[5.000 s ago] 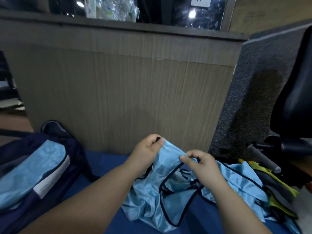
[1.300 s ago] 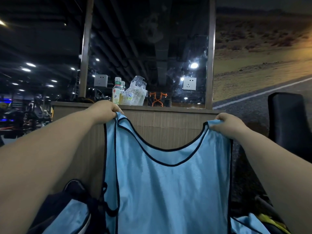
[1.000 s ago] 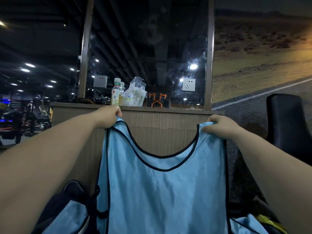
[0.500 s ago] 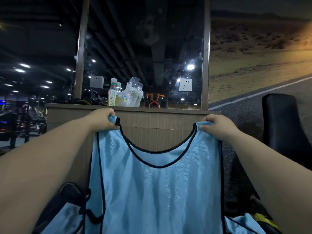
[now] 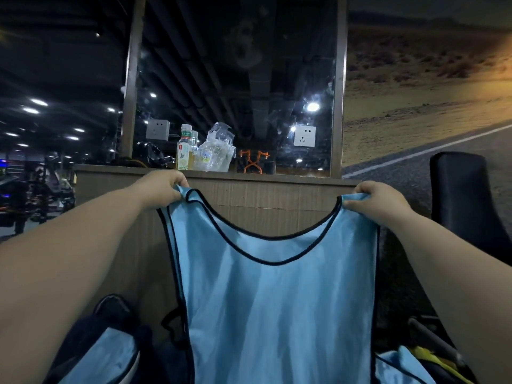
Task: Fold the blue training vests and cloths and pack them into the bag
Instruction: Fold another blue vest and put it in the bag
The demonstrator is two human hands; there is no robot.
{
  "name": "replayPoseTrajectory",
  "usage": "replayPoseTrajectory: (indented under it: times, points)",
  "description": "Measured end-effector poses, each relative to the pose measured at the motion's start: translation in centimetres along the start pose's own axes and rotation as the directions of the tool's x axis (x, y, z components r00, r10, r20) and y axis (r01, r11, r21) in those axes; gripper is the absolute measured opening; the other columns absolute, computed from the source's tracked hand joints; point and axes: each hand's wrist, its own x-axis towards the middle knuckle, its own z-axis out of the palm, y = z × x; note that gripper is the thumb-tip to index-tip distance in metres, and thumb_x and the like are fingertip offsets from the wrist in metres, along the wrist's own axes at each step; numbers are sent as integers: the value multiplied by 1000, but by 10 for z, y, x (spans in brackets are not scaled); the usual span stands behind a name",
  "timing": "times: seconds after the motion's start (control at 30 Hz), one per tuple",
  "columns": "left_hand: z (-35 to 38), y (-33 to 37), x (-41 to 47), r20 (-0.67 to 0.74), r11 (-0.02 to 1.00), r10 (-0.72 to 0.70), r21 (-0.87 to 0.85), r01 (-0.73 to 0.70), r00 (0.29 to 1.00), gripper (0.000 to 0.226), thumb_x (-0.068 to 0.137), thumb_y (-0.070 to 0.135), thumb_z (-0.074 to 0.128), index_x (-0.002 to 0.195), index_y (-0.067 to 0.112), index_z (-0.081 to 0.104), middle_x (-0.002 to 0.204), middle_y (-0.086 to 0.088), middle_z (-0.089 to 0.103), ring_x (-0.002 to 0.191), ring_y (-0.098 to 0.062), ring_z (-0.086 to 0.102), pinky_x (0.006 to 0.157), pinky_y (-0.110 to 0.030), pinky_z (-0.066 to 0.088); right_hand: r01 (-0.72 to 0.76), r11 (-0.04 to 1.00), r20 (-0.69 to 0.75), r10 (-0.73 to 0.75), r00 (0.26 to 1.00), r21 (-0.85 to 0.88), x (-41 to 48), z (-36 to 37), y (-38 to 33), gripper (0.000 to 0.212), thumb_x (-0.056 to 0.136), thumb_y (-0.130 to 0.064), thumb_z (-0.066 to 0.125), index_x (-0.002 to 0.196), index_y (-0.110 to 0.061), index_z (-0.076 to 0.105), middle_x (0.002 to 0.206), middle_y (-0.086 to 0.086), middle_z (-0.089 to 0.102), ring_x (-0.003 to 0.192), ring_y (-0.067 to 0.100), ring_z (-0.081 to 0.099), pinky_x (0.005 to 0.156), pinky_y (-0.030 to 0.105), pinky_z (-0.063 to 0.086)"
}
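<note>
Vest (image 5: 277, 300) hangs from left hand (image 5: 163, 187) and right hand (image 5: 374, 200).

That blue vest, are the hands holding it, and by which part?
Yes. The left hand and right hand each pinch a shoulder strap of the blue vest.

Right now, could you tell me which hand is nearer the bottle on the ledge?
Left. The left hand sits just below the bottle, gripping the vest; the right hand grips it well off to the bottle's right.
</note>
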Motion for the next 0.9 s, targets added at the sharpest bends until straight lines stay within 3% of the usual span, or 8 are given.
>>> replayPoseTrajectory:
  times: [0.13,0.3,0.4,0.47,0.53,0.63,0.73,0.9]
  points:
    - [6,-2,2,108,1000,15,21,-17,994,9,94,17,57,88,24,57,95,3,62,86,-14,56,69,-31,42,23,1000,19,-24,1000,11,-2,1,-2,27,84,-43,70,88,-20,58,88,0,60,85,22,56,70,35,43]
    - [3,-1,4,40,1000,-3,-21,4,999,14,97,24,57,95,20,70,96,4,66,88,-15,57,70,-29,40,58,998,22,-58,998,0,-3,-2,-2,35,79,-41,77,74,-19,49,79,0,57,78,20,54,63,35,37]
    - [1,0,4,9,998,-53,44,53,999,26,97,12,47,100,24,69,102,0,65,88,-21,59,70,-32,45,66,998,78,-66,995,7,-7,-5,-5,48,75,-46,79,68,-16,43,70,1,49,73,21,50,59,35,32]
    - [1,1,4,30,997,-78,30,77,997,40,92,-1,41,102,27,68,106,-1,63,77,-18,56,62,-31,44,69,995,114,-61,992,-66,-10,-5,-9,49,74,-54,76,76,-12,52,77,3,54,82,25,55,65,36,41]
    - [3,4,2,44,996,-89,14,88,995,44,89,-7,38,110,21,66,114,-2,56,92,-18,55,72,-29,44,80,981,154,-52,987,-180,-12,-4,-13,59,75,-64,69,91,-8,58,91,5,60,93,27,59,78,39,48]
    - [7,10,0,73,994,-109,32,107,991,27,94,2,44,112,14,60,112,-3,53,108,-24,52,87,-34,45,101,954,197,-45,979,-283,-13,-1,-14,63,75,-73,61,84,-11,58,85,4,61,82,20,59,69,35,45]
    - [12,11,2,70,993,-121,10,121,990,10,98,17,49,104,14,57,104,-3,56,96,-23,54,75,-34,43,112,944,245,-35,969,-309,-12,3,-15,55,77,-74,58,74,-19,54,76,1,58,72,15,55,61,31,40]
    - [18,6,8,55,991,-124,-45,126,991,33,95,23,45,63,14,41,68,-7,47,58,-20,38,54,-32,25,105,954,282,-23,959,-280,-12,5,-18,51,75,-73,62,69,-23,48,73,-5,51,72,12,51,55,27,33]
